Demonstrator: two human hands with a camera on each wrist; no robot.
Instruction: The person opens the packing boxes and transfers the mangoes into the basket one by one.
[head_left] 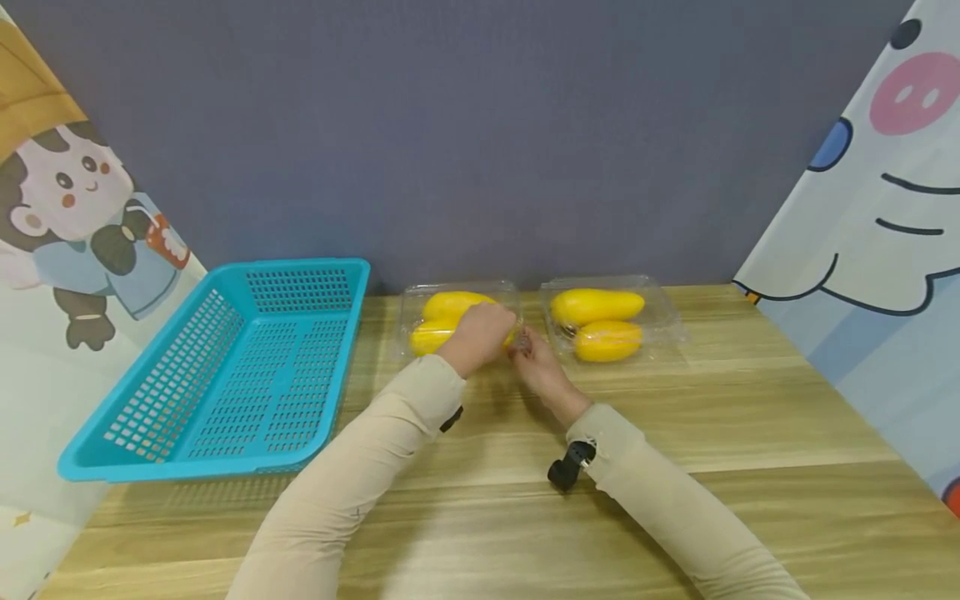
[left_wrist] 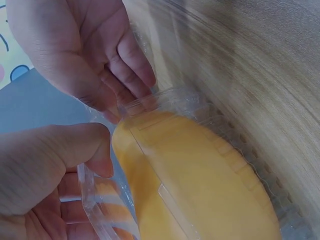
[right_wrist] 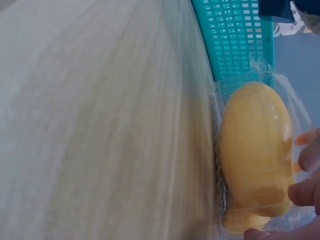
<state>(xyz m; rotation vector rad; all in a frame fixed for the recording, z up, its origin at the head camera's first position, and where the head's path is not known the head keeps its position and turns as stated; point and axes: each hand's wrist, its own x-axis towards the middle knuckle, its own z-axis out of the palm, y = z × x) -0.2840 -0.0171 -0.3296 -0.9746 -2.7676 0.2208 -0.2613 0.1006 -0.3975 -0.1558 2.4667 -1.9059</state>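
Observation:
A clear plastic box (head_left: pixel 406 310) holding yellow mangoes (head_left: pixel 452 305) stands at the table's back, left of centre. My left hand (head_left: pixel 480 335) reaches over its right end; in the left wrist view the thumb and fingers grip the thin plastic lid edge (left_wrist: pixel 90 197). My right hand (head_left: pixel 542 367) pinches the box's near right corner, its fingers against the plastic beside a mango tip (left_wrist: pixel 135 125). In the right wrist view a mango (right_wrist: pixel 257 145) shows through the plastic, with fingertips at the right edge. Parts of the fingers are hidden.
Another clear box (head_left: pixel 663 321) with two mangoes (head_left: pixel 597 307) stands just right of my right hand. A turquoise perforated basket (head_left: pixel 341 367) sits on the left of the wooden table (head_left: pixel 480 533). A grey panel (head_left: pixel 480 150) rises behind the boxes.

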